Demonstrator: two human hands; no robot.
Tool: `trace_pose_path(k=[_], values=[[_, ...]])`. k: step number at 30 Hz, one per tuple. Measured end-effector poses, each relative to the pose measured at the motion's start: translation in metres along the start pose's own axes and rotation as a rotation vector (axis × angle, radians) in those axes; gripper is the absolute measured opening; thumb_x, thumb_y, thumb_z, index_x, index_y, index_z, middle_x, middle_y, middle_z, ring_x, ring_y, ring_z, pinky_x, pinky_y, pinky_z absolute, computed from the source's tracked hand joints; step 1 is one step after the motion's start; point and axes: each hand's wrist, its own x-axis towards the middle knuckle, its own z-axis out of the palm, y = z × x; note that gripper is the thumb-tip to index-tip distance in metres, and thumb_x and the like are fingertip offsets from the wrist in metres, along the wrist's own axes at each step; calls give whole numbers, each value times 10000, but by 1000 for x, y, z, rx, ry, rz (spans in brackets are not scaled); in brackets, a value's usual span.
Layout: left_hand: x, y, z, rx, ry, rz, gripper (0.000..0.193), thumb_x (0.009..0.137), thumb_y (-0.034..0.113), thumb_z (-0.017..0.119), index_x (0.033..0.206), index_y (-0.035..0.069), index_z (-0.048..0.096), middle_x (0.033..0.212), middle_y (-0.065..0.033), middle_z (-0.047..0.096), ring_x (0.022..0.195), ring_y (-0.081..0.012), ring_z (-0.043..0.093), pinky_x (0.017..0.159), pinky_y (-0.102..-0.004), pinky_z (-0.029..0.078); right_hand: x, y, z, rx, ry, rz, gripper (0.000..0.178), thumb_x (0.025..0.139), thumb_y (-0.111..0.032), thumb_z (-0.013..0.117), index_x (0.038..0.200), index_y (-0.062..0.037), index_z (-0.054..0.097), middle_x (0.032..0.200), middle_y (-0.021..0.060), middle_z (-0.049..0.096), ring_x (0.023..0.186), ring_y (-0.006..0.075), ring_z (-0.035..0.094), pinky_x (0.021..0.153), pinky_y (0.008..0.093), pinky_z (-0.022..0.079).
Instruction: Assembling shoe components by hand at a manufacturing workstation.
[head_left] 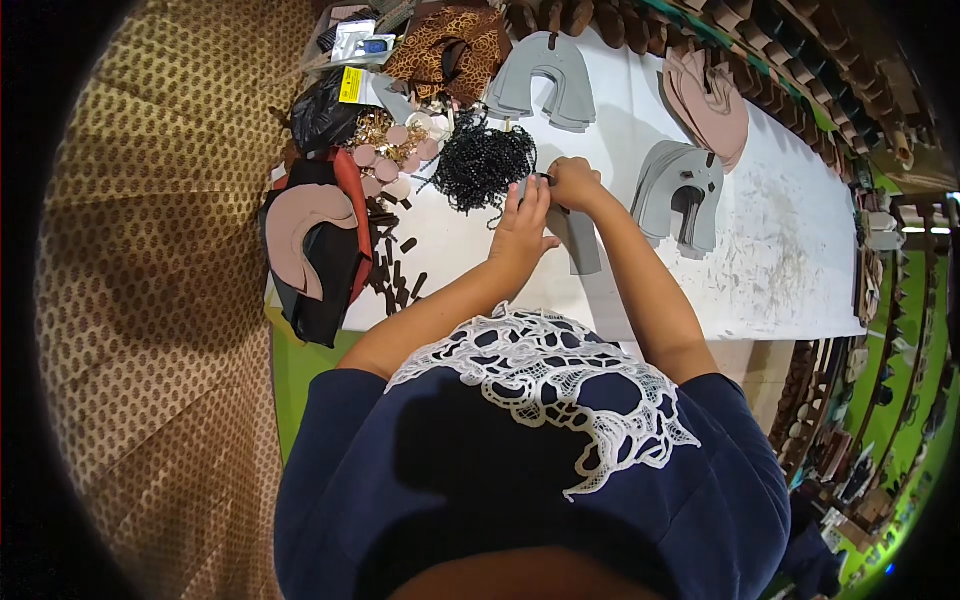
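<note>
My left hand (520, 229) lies on a grey curved cut piece (581, 246), its fingers stretched out and flat. Close against its fingertips, my right hand (574, 186) is closed in a fist at the upper end of that piece. A small dark bit shows between the two hands; what the right fingers hold is hidden. Just beyond the left hand lies a tangled heap of black beaded strands (485, 163). To the right sits a stack of grey U-shaped pieces (662, 190) with a small dark brown tab on top.
On the white table (775, 285) lie another grey U-shaped stack (515, 85), pink curved pieces (718, 115), pink discs (365, 156) and dark brown strips (398, 285). At left, a pink piece (292, 235) rests on black and red material. Shoe forms (635, 30) line the far edge.
</note>
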Motion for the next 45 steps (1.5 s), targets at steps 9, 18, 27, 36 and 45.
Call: trace_pose_path(k=[9,18,27,36,45], values=[[-24,-2,26,-584,82,-206,769,785,643,468,1363,140,404,1446,-107,283,1339,-312,212,1058,-575,11,20,22,1,268,-96,129,571,776,-600,546,924,-66,685,954,159,655,969,313,594,817,455,432],[-23,6,35,-536,139,-210,708,814,630,438,1357,176,419,1474,-104,231,1361,-321,137,1048,-579,-18,30,19,-5,93,-295,-55,400,829,-445,541,924,-95,710,1011,163,645,931,320,587,855,405,420],[-28,3,37,-574,143,-234,649,826,591,451,1269,121,510,1472,-109,234,1359,-329,140,1047,-580,-10,-3,-36,-16,-287,-116,73,281,780,-357,613,975,-175,701,1090,60,618,1116,264,482,913,479,336],[-28,1,34,-598,74,-220,689,832,555,468,1324,74,427,1475,-141,214,1357,-347,143,1051,-574,-13,-12,-34,-5,-394,-1,-17,255,792,-321,571,949,-170,704,1116,64,575,1106,271,478,925,508,314],[-29,2,36,-581,83,-229,762,826,528,479,1379,29,316,1487,-131,187,1363,-332,139,1056,-569,-24,-16,-28,9,-441,212,-83,173,784,-263,568,861,-198,709,1045,45,576,1089,264,483,1005,583,238]])
